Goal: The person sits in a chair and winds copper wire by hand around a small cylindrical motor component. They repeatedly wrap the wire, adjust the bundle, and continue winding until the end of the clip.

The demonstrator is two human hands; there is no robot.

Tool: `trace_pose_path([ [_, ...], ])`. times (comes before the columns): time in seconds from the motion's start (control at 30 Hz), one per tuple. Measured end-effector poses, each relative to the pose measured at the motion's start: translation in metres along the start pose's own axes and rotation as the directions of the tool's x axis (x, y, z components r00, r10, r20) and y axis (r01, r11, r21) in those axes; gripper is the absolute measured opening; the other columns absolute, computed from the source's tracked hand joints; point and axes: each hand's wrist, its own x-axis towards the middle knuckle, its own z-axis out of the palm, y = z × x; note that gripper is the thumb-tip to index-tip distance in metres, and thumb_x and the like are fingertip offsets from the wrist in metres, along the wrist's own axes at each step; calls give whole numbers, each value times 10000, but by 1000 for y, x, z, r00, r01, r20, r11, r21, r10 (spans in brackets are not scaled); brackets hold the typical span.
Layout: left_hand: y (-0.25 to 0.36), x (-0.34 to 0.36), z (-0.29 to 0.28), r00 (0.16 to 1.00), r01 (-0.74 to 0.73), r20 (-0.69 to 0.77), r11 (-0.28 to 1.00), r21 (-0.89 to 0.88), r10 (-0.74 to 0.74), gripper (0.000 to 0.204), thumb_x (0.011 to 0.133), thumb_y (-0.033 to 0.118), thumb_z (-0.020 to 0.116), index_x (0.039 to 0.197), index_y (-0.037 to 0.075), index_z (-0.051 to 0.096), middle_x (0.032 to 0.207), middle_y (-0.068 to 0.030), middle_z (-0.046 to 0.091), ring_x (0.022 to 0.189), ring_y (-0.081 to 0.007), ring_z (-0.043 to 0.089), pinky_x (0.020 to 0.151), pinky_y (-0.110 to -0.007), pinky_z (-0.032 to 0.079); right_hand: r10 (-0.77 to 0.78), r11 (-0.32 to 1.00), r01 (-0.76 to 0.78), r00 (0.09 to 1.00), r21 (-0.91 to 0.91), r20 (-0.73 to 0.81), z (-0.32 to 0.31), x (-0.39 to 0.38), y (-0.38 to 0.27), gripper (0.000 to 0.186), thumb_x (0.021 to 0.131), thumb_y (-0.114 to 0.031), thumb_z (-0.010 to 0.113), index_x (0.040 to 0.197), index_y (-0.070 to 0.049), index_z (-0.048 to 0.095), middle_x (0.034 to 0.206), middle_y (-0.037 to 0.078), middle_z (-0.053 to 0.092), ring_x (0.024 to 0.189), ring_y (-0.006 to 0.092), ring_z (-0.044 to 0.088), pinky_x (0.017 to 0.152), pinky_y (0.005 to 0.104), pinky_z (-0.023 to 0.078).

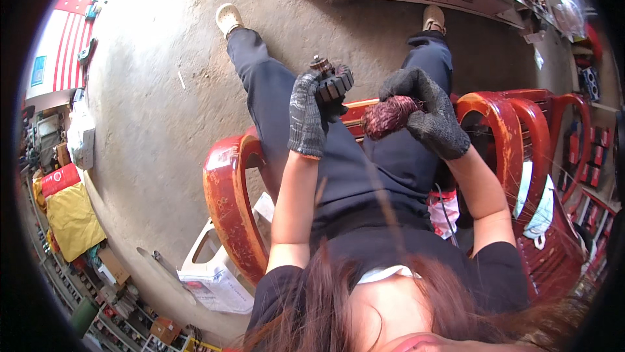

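The left grip (306,117), gloved in grey knit, was closed about a dark ribbed core (334,85) with a metal stub at its upper end, held up above the thighs. The right grip (435,121), likewise gloved, was closed around one end of a reddish wire bundle (386,117), the other end projecting toward the core. Core and bundle stood near each other, apart, above the seated person's lap. As to progress, the two parts were separate and both in hand; the work on them was judged unfinished. Whether wire remained in the core's slots could not be told, so the portion done and the portion left could not be fixed. No marking was made out on the core, the bundle or the gloves. Print was noted elsewhere: on a white sheet (220,291) at the white stool (200,254), too small to read, and in white on a red pack (60,180) above a yellow bag (71,222). A red-striped panel (65,46) stood at upper left, its blue patch (39,70) indistinct. No brand was recorded.
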Motion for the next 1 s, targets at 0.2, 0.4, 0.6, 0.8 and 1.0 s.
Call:
trace_pose_path([
  [0.2, -19, -10, -1, 990, 136, 53, 987, -84, -132, 352, 897, 420, 516, 1014, 99, 598, 832, -43, 621, 653, -189, 581, 574, -333, 507, -205, 979, 193, 951, -71, -230, -2, 5, 25, 451, 700, -6, 674, 1120, -38, 514, 1143, 97, 522, 1063, 177, 530, 913, 306, 447],
  [0.4, -27, -16, -6, 990, 140, 49, 982, -124, -134, 415, 907, 484, 484, 1074, 121, 595, 902, -36, 634, 734, -207, 608, 636, -374, 523, -471, 799, 343, 867, -493, -161, 2, 8, 15, 498, 658, 63, 690, 1108, -45, 506, 1202, 125, 482, 1077, 213, 511, 909, 309, 431],
  [0.6, -28, -46, 25, 992, -89, 62, 969, -229, 106, 302, 944, 321, 530, 1099, 61, 535, 890, -39, 606, 711, -120, 588, 587, -245, 518, -712, 527, 314, 670, -790, -209, 6, 20, 28, 483, 649, 64, 687, 1085, -39, 507, 1138, 140, 507, 1038, 269, 520, 897, 354, 423],
  [0.8, -33, -53, 15, 891, -444, 132, 895, 49, 435, 475, 882, 262, 638, 1254, 39, 445, 1044, -77, 588, 874, -161, 586, 730, -292, 515, -679, 221, 259, 733, -940, 42, -6, 24, 19, 424, 615, 33, 689, 1006, -50, 548, 971, 151, 557, 943, 356, 537, 867, 430, 418],
  [1.0, 23, -53, 20, 883, -379, 392, 884, 272, 258, 513, 808, 196, 678, 1241, -5, 491, 1075, -91, 609, 974, -162, 606, 871, -300, 502, -186, 536, 255, 966, -805, 181, -9, 12, -10, 364, 629, -32, 718, 953, -31, 552, 904, 163, 553, 868, 362, 564, 774, 422, 459],
])
